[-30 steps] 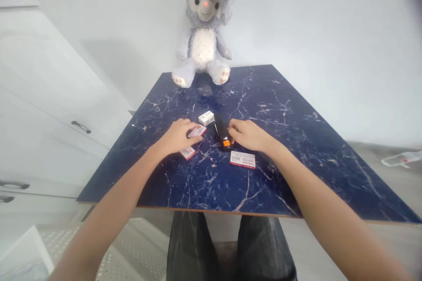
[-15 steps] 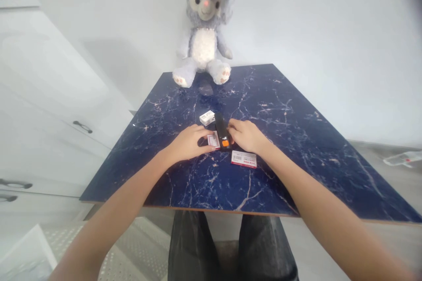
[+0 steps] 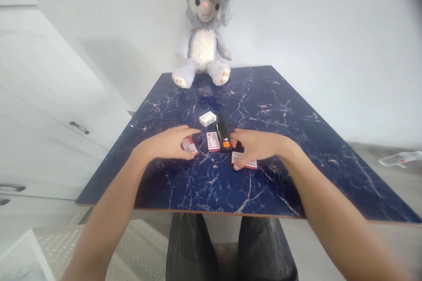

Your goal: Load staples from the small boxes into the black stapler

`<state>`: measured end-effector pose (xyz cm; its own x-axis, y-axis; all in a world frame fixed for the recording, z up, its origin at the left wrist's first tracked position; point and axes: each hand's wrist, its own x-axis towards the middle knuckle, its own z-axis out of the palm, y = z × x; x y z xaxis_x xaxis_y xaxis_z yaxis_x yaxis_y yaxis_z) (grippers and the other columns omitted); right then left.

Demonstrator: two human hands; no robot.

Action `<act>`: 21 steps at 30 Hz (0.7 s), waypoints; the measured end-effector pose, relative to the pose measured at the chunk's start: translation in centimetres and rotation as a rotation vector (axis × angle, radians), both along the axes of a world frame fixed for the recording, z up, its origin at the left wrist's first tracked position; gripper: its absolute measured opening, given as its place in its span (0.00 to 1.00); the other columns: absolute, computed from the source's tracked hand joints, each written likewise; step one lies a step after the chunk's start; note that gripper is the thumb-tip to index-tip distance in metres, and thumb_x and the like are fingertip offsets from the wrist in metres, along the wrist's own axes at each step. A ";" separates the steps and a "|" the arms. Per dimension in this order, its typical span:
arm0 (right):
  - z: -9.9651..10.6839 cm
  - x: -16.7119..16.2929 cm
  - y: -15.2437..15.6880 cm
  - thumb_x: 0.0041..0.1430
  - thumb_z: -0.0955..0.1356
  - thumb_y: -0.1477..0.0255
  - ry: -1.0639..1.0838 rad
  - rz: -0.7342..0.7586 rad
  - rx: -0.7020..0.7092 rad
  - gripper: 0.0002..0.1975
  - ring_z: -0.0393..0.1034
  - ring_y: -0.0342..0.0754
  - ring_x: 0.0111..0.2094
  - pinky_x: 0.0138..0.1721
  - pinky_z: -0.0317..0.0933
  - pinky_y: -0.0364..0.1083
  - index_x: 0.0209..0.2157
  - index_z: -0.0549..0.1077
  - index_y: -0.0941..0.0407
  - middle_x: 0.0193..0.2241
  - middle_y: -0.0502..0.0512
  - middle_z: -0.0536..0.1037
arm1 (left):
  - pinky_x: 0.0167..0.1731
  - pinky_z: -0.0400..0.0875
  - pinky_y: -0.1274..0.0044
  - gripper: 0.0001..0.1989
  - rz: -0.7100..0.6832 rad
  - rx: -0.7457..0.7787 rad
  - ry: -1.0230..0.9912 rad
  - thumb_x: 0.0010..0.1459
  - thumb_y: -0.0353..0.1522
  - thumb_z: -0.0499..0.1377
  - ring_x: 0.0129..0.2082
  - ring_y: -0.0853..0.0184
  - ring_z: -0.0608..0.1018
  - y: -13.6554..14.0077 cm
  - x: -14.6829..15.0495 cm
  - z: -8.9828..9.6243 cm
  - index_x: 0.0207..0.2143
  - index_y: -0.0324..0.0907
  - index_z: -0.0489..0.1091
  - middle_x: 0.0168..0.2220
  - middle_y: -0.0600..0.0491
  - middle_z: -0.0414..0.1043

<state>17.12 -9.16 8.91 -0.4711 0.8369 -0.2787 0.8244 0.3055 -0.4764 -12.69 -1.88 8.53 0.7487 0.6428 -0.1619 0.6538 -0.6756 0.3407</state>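
Note:
A black stapler [image 3: 223, 131] with an orange patch lies on the blue marble-patterned table. Touching its left side is a flat red-and-white box [image 3: 213, 141]. My left hand [image 3: 168, 141] curves around another small red-and-white box [image 3: 190, 145], thumb and forefinger apart; its other fingers are hidden. My right hand [image 3: 260, 144] is spread over a third red-and-white box [image 3: 245, 161], its thumb at the box's near left corner and its fingertips beside the stapler. Behind the left box lies a small white box [image 3: 207, 119] with black print.
A grey plush rabbit [image 3: 203, 46] sits at the table's far edge [image 3: 250, 68], against the wall. White cabinets [image 3: 49, 96] with dark handles stand on the left. My legs [image 3: 189, 250] are beneath the near edge.
My left hand has moved left, away from the box beside the stapler, and a red-and-white box now shows within it. My right hand has shifted nearer and opened over the right-hand box.

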 end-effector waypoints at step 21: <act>-1.9 -1.6 0.5 0.61 0.65 0.60 0.505 -0.587 0.745 0.21 0.71 0.53 0.44 0.44 0.64 0.51 0.54 0.69 0.52 0.46 0.59 0.74 | 0.58 0.64 0.58 0.50 0.006 0.084 -0.487 0.52 0.43 0.68 0.60 0.52 0.68 -1.0 4.9 -5.8 0.71 0.50 0.44 0.63 0.44 0.64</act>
